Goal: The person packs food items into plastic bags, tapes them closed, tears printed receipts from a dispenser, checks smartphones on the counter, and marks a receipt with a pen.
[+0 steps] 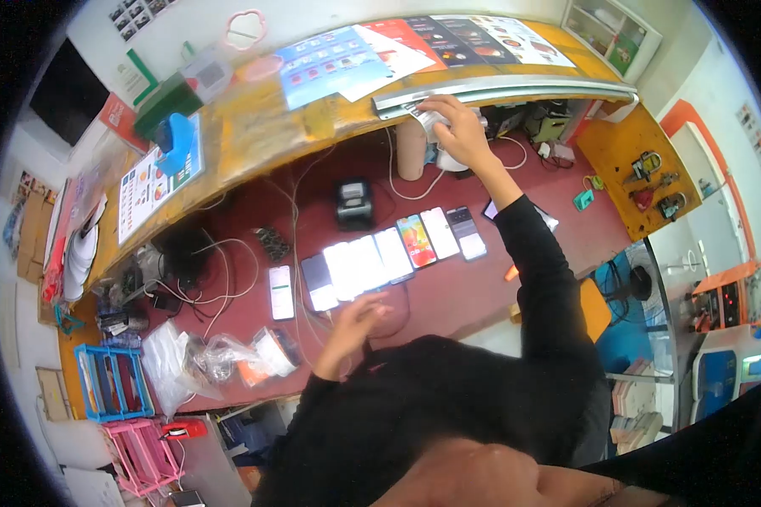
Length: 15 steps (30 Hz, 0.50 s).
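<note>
My right hand (458,133) is raised at the shelf's metal front edge (516,87). Its thumb and fingers are closed around a whitish slip (427,122) that seems to carry dark print; its exact kind is unclear. Below hang or stand a beige cylinder (410,150) and a white object partly hidden by the hand. My left hand (355,328) hovers over the front of the red desk (457,300), fingers stretched out and slightly blurred, holding nothing visible. Just beyond it lies a row of several phones with lit screens, among them one with a colourful screen (417,240). Another phone (281,292) lies apart to the left.
A black printer-like device (353,203) stands behind the phones. Clear plastic bags (220,359) and loose cables lie at the left. Printed sheets (330,63) cover the wooden shelf. Blue (114,383) and pink (141,456) racks stand at lower left. A phone-like object (545,218) lies at right.
</note>
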Available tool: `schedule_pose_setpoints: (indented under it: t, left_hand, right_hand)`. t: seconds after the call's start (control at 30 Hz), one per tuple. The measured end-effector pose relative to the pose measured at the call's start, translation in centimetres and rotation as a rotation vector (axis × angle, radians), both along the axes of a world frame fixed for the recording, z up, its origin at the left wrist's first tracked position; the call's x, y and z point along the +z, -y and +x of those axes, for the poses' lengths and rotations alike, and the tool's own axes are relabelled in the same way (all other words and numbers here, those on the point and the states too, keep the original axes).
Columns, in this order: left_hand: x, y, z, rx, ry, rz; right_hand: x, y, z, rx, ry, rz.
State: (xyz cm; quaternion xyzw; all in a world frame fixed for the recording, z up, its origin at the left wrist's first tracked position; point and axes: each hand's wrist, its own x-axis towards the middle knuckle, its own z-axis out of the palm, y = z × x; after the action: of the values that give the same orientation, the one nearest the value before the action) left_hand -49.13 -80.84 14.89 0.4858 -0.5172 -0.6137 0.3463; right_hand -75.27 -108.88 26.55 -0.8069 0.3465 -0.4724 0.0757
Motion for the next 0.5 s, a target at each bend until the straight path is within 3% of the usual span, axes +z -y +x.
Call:
schedule_pose_setpoints:
  t: [0.07, 0.2, 0.27, 0.4, 0.5]
  left_hand:
    - [-1.4, -0.3, 0.5, 0.023, -0.041, -0.049]
    - [-1.8, -1.4, 1.7, 0.09, -0.031, -0.031]
    - [-2.9, -1.9, 2.5, 0.101, -0.028, -0.003]
    - [-2.9, -2.5, 2.9, 0.11, -0.114, 0.077]
    - [-2.9, -2.5, 3.0, 0.098, -0.062, 0.051]
  right_hand:
    - [0.3, 1.0, -0.3, 0.169, 0.07, -0.006]
    - [1.9, 0.8, -1.4, 0.181, 0.419, 0.011]
    - [2.8, -0.3, -2.3, 0.265, 0.643, 0.397]
    - [0.6, 2.2, -4.0, 0.079, 0.458, 0.36]
    - [1.0, 1.9, -4.8, 0.082, 0.42, 0.507]
